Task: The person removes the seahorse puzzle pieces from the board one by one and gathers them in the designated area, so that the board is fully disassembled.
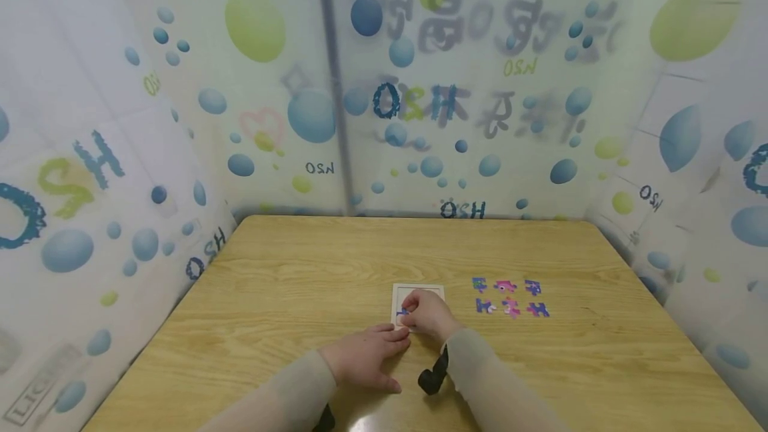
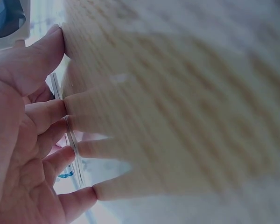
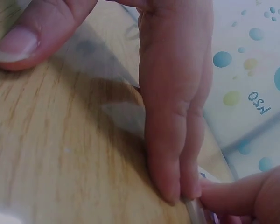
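A small square wooden puzzle frame (image 1: pixel 418 286) lies on the table ahead of me. My right hand (image 1: pixel 433 315) is over it, its fingers curled and pinching a blue puzzle piece (image 1: pixel 402 313) inside the frame's left side. The fingers hide most of that piece. My left hand (image 1: pixel 367 355) rests palm down in front, fingertips at the frame's near edge, thumb spread toward me. In the left wrist view, the left fingers (image 2: pixel 58 163) stretch down to the tabletop. The right wrist view shows the left hand (image 3: pixel 175 107) large, with the right thumb (image 3: pixel 228 196) beside its fingertips.
Right of the frame, several pink, blue and purple puzzle pieces (image 1: pixel 510 307) lie in two rows on the wooden table (image 1: pixel 288 265). Patterned curtains (image 1: pixel 270 119) with blue and green drops enclose the table's back and sides. A black wrist mount (image 1: pixel 431 379) hangs under the right sleeve.
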The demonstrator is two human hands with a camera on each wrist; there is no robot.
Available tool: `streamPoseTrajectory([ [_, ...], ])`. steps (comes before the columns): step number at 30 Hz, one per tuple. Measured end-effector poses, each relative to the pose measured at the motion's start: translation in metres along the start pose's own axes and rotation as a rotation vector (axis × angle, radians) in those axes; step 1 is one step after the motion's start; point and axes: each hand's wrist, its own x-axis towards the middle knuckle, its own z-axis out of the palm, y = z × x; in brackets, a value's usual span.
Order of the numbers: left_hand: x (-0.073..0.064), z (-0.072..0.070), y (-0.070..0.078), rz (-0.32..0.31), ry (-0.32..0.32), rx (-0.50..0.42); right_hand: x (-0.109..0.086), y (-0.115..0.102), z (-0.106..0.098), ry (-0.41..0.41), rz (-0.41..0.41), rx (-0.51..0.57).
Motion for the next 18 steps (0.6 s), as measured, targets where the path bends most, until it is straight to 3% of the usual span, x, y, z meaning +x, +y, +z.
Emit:
streamPoseTrajectory([
  [18,0.0006,0.0022,-0.0023,0.008,0.014,0.024,0.0025,0.0067,0.0013,0.005,0.009,0.114],
])
